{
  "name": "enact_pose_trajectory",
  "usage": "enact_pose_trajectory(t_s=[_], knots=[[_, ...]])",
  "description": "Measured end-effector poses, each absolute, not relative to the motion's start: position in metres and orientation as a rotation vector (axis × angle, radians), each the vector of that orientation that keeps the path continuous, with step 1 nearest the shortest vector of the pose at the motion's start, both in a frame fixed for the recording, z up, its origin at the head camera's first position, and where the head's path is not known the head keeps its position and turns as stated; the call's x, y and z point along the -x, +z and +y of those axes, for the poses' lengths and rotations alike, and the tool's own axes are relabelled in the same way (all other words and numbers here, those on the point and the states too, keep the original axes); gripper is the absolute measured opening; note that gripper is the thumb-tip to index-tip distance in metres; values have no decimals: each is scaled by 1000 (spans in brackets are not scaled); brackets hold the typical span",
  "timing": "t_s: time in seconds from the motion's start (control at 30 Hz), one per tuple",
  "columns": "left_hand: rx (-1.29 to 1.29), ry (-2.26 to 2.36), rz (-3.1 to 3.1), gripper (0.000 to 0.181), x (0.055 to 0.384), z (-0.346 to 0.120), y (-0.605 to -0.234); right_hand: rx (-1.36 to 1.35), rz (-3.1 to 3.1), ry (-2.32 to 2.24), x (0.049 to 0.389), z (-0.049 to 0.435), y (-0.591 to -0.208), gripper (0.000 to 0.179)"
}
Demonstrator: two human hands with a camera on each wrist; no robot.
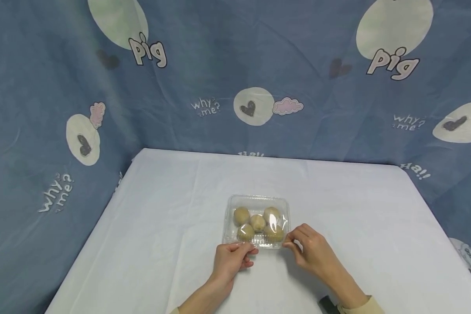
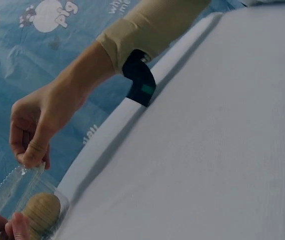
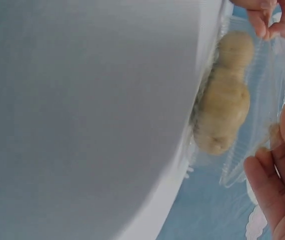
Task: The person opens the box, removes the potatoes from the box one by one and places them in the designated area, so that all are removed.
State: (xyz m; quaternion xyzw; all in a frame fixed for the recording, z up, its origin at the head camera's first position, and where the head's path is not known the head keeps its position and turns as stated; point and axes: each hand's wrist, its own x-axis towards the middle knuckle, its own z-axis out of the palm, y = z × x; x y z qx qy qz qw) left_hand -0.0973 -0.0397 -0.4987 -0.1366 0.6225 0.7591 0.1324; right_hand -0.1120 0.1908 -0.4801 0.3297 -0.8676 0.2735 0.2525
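On white cloth [image 1: 141,244], my left hand [image 1: 230,261] pinches the near edge of a clear container [image 1: 257,199], right hand [image 1: 314,250] its near-right corner; five tan balls [image 1: 257,223] inside.

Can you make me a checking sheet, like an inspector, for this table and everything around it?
Surface: white cloth, faint creases.
Job's things: clear plastic box holding five round tan pieces; can't tell if fully closed.
Clutter: nothing seen.
Left hand: pinches the box's near edge.
Right hand: pinches the box's near right corner.
Cables: nothing seen.
Surroundings: blue backdrop with printed words and shapes; dark item at the right sleeve.
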Motion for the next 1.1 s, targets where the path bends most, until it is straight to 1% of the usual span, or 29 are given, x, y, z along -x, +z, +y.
enact_pose_trajectory(t_s=[0.37, 0.57, 0.73, 0.93, 1.1], knots=[[394, 2185, 1836, 10, 96, -37, -497, -902, -2372, 809, 112, 195, -480, 25], [411, 2188, 1822, 11, 95, -35, -496, -926, -2389, 787, 113, 198, -480, 17], [375, 2203, 1756, 17, 91, -33, -499, -981, -2367, 764, 111, 200, -480, 15], [318, 2231, 1650, 30, 89, -25, -502, -1018, -2368, 743, 110, 199, -479, 28], [326, 2263, 1634, 29, 91, -22, -503, -1011, -2389, 722, 110, 201, -479, 28]])
